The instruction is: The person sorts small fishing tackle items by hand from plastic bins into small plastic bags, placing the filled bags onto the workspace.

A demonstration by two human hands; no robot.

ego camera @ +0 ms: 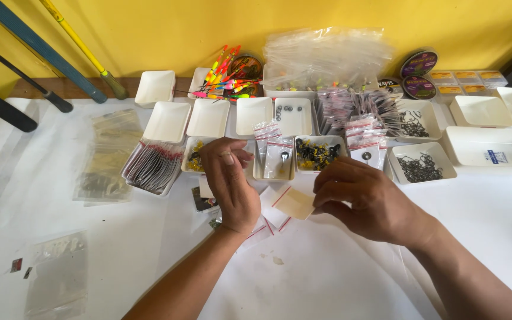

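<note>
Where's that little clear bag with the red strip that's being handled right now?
In the head view, the small zip bag sits at centre, pinched by the right hand, just right of the left hand and in front of the white trays.

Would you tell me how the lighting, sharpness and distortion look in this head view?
Head view: bright, even light with soft shadows on the white table; glare on the clear bags; left hand slightly motion-blurred, right hand sharper; wide-angle bending shows at the edges, on the poles.

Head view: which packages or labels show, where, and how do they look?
Small zip bag: clear, red-striped, pinched by right hand.
Round spools: back right, dark with purple labels.
Clear bag pile: back centre.
Flat packets: far right, yellow-orange labels.
</note>
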